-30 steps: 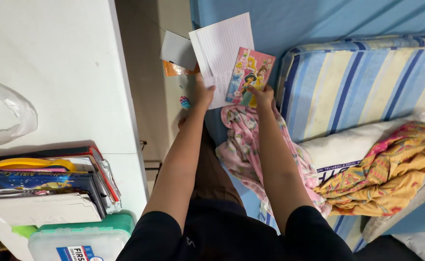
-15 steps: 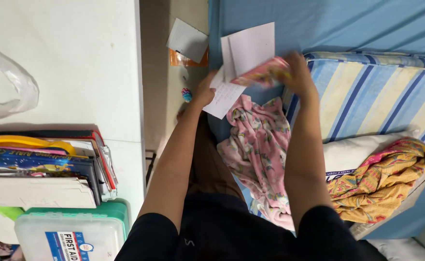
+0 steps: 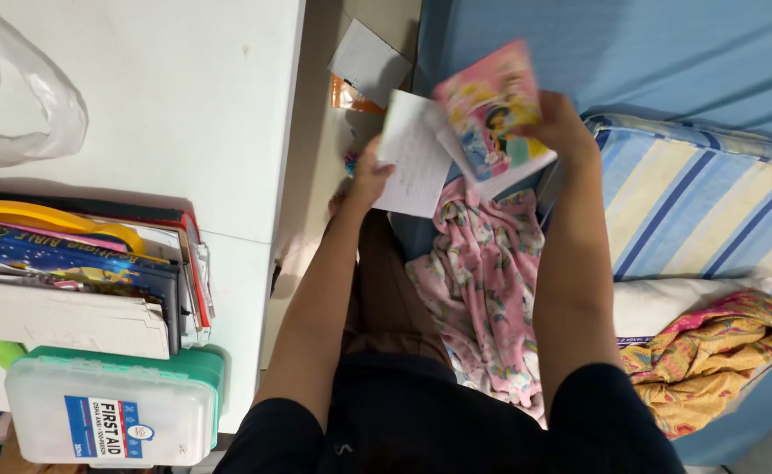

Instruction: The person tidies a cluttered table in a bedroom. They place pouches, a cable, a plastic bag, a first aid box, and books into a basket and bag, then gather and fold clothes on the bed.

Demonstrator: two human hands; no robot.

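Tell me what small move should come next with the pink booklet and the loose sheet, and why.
Probably set the pink cartoon booklet down, perhaps on the striped mattress beside the right hand. That hand holds it lifted and tilted, apart from the white lined sheet in the left hand, so the two already look separated.

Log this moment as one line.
left hand: holds white paper sheet | right hand: holds pink cartoon booklet | below: pink patterned cloth | beside: striped mattress

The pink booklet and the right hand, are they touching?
Touching. The head view shows the right hand gripping the pink booklet at its right edge, fingers closed on it with no gap.
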